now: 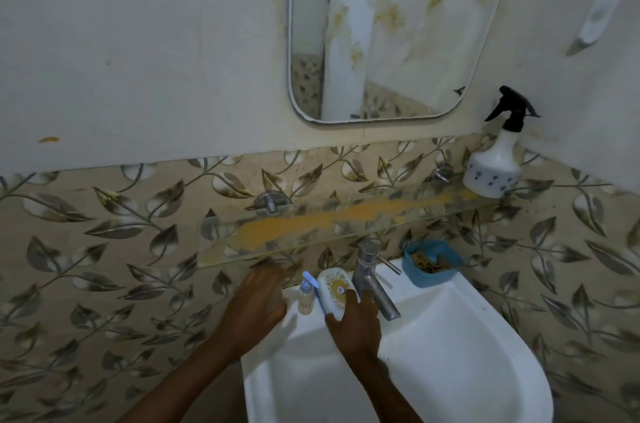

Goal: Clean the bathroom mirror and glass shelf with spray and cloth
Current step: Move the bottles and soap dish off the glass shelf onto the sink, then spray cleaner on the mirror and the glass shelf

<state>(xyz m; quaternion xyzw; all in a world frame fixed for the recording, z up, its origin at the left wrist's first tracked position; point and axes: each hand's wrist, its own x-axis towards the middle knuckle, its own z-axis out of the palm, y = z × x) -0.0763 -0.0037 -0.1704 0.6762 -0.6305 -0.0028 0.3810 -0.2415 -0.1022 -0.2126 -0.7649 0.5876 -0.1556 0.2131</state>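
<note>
my right hand (353,325) wraps the white soap bottle (334,291), it looks slippery; left hand (258,305) half open, holds nothing i can see

You see a white sink (450,336) at lower centre, its tap (372,279), a small bottle (306,298), and a blue tub (433,263) right of the tap.

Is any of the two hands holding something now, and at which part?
The right hand grips the white container at its lower end, on the sink rim. The left hand seems empty.
</note>
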